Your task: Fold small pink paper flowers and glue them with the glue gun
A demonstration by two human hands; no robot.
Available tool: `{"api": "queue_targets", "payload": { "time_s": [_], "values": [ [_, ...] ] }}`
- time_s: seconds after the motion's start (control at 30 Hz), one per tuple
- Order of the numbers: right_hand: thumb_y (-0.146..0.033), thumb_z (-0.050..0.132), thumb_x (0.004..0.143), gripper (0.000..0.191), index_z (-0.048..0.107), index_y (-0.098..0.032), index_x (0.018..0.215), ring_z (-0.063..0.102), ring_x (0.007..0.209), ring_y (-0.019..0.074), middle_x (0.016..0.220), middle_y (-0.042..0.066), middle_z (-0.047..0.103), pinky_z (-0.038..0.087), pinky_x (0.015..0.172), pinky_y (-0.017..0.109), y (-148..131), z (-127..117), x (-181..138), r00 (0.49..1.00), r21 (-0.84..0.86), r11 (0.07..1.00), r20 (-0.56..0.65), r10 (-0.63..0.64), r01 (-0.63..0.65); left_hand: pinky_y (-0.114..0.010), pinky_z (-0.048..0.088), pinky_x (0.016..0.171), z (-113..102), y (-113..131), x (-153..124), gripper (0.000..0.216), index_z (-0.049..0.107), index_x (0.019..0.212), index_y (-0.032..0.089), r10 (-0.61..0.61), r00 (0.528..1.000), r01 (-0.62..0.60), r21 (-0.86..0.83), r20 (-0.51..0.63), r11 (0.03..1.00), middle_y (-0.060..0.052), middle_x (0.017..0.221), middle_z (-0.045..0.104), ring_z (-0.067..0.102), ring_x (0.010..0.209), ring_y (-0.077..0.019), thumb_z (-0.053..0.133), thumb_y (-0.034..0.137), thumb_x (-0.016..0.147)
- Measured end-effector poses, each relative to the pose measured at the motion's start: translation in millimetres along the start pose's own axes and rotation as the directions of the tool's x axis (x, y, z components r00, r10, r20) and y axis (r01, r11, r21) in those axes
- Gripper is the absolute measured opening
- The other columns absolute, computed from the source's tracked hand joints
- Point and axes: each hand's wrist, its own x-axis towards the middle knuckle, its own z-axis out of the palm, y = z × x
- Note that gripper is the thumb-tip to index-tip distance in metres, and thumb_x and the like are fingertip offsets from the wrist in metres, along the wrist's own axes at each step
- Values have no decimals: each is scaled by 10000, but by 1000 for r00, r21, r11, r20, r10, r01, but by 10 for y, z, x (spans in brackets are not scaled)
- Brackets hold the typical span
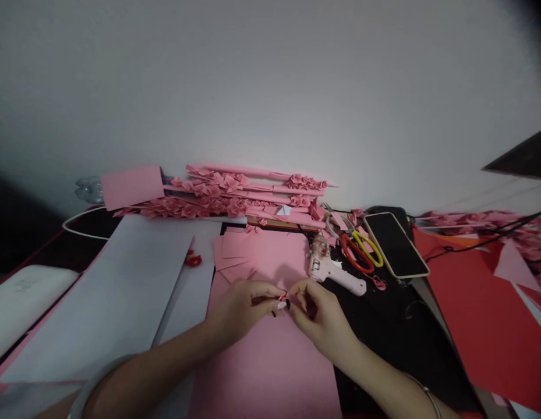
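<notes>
Both hands meet over a pink paper sheet (270,361) at the middle of the table. Between the fingertips is a small folded pink paper piece (282,298), mostly covered by the fingers. My left hand (246,302) pinches it from the left, thumb and forefinger together. My right hand (320,314) closes on it from the right, with its fingers curled. Smaller pink paper squares (235,256) are fanned out just beyond my left hand. A pale glue gun (335,276) lies beyond my right hand.
Pink paper flower stems (226,198) are piled along the wall. Scissors (357,253) with red and yellow handles lie beside a phone (396,244). White sheets (108,291) cover the left, red paper (484,314) the right. A white device (29,305) stands far left.
</notes>
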Motion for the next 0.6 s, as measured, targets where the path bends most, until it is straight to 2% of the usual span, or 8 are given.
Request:
{"api": "queue_targets", "payload": {
  "time_s": [0.6],
  "values": [
    [-78,505,785,109,540,-181,797,395,550,110,637,-50,407,317,510,215,7,1,-8,1000,19,1000,15,1,-1,-214,507,664,3,5,4,179,757,929,156,-7,1000,7,-30,0,1000,-29,755,750,679,700,-147,626,212,822]
  ]
}}
